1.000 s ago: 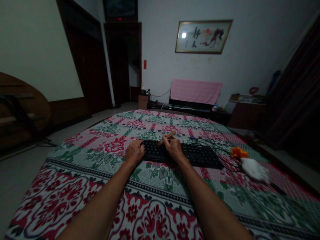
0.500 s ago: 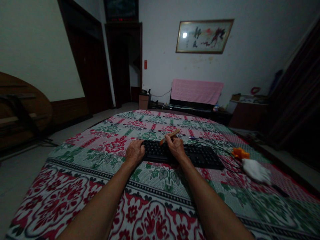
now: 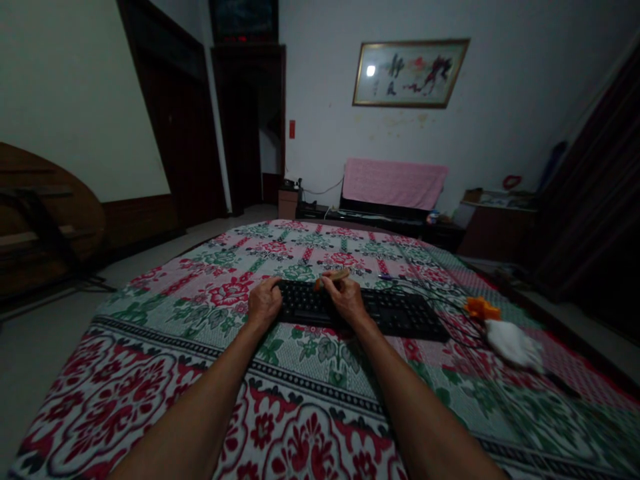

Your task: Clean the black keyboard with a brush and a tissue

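Both bare hands are at a black keyboard (image 3: pixel 397 313), which lies flat on a patterned cloth (image 3: pixel 195 350) in front of the person. The left hand (image 3: pixel 265 302) is curled in with little gap, its thumb side holding the left end of the keyboard; some of its fingers are hidden. The right hand (image 3: pixel 345 298) is closed around a wooden-handled brush (image 3: pixel 341 275), pinching it near the tip, which slants down to the left over the upper rows of keys. Both forearms reach forward and inward, and the right hand and wrist hide some middle keys.

Dark cable (image 3: pixel 457 327) loops by the right end of the keyboard. Near it lie a crumpled white thing (image 3: pixel 513 343), an orange object (image 3: pixel 481 308) and, behind the keyboard, a slim purple item (image 3: pixel 385 277). Across the room, a small tub (image 3: pixel 433 217) stands near a pink cloth (image 3: pixel 395 181) draped over a dark panel; the tub's contents are too small to tell. Above hangs a framed picture (image 3: pixel 411 73).
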A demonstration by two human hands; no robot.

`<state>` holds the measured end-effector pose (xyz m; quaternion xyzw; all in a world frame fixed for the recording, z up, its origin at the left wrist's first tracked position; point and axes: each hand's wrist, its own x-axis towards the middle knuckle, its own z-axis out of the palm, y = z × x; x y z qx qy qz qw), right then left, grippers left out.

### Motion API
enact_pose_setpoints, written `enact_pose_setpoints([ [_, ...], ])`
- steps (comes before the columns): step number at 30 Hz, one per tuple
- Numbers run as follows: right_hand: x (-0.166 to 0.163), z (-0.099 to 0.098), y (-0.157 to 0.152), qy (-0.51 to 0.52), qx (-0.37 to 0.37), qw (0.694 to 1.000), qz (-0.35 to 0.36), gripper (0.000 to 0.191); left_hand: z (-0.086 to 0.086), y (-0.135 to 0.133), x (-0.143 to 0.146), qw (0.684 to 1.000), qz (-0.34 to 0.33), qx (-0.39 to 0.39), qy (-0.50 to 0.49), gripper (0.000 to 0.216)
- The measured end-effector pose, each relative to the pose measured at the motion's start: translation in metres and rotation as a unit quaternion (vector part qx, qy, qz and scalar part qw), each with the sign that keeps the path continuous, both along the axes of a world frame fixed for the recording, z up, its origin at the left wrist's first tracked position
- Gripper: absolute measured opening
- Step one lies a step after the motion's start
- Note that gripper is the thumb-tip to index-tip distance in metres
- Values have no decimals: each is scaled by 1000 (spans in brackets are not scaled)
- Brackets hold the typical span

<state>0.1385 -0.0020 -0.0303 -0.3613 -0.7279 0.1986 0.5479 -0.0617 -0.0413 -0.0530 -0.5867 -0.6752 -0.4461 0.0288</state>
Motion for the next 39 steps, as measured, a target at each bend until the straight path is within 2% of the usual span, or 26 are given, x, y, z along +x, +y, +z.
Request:
enact_pose_setpoints([
  [7, -5, 4, -8, -76, 3, 997, 34, 22, -3, 1, 2, 999, -5, -1, 33, 37],
  [11, -3, 7, -7, -37, -33, 999, 10, 28, -3, 0, 3, 999, 1, 4, 32, 37],
  [14, -1, 3, -4, -9, -17, 1000, 11, 29, -2, 0, 4, 999, 4, 0, 38, 37],
  [19, 0, 2, -5, -43, -26, 999, 22, 30, -3, 0, 4, 999, -2, -1, 42, 38],
  [23, 1, 6, -7, -29, -45, 998, 20, 35, -4, 1, 4, 999, -2, -6, 37, 37],
  [27, 3, 7, -9, -38, -29, 999, -5, 36, -2, -1, 5, 999, -3, -12, 30, 37],
  [32, 4, 12, -12, -82, -32, 996, 8, 36, 1, -3, 7, 999, 3, -23, 34, 37],
  [39, 5, 12, -12, -79, -26, 996, -15, 36, 1, -3, 7, 999, 9, -18, 33, 36],
])
